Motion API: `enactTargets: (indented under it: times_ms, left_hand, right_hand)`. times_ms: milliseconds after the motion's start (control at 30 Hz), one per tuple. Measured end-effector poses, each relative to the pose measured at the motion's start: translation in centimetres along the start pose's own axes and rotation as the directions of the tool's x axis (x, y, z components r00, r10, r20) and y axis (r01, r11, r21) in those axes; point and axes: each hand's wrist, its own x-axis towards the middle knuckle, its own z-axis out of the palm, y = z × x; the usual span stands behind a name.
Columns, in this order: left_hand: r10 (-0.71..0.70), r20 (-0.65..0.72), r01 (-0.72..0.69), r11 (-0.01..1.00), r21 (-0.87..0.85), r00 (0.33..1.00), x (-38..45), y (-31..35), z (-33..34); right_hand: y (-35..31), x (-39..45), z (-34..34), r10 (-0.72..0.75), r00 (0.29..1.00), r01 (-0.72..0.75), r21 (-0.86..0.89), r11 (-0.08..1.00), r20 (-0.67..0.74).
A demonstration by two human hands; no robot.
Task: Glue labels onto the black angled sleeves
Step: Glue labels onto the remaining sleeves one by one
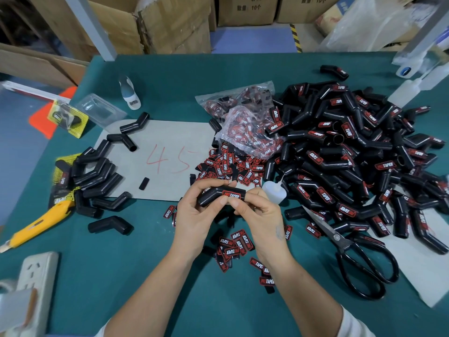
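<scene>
Teal work mat (pixel 121 276): open room at near edge & front left; big heap of labelled black sleeves (pixel 352 152) crowds the right. Above mat centre, left hand (pixel 194 212) & right hand (pixel 257 215) both grip one black angled rubber sleeve (pixel 220 194), red-white label (pixel 232 195) on it, right thumb pressing beside label.

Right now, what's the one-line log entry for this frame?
step: pressing label onto sleeve | left hand: grips sleeve | right hand: grips sleeve, glue bottle | labelled pile: right
</scene>
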Motion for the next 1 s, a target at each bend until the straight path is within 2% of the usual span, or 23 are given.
enactTargets:
  times_ms: [300, 467, 1000]
  left_hand:
    - [-0.034, 0.011, 0.034, 0.999, -0.025, 0.999, 0.16, -0.32, -0.29]
    - [-0.056, 0.023, 0.057, 0.996, -0.072, 0.998, 0.21, -0.16, -0.34]
    - [-0.026, 0.010, 0.027, 0.996, -0.085, 1.000, 0.19, 0.28, -0.02]
  right_hand:
    - [0.26, 0.04, -0.06, -0.028, 0.999, 0.027, -0.033, 0.999, -0.032]
    - [0.18, -0.14, 0.16, -0.098, 0.995, 0.095, -0.092, 0.991, -0.031]
    - [0.39, -0.09, 0.00, -0.115, 0.991, 0.106, -0.125, 0.987, -0.074]
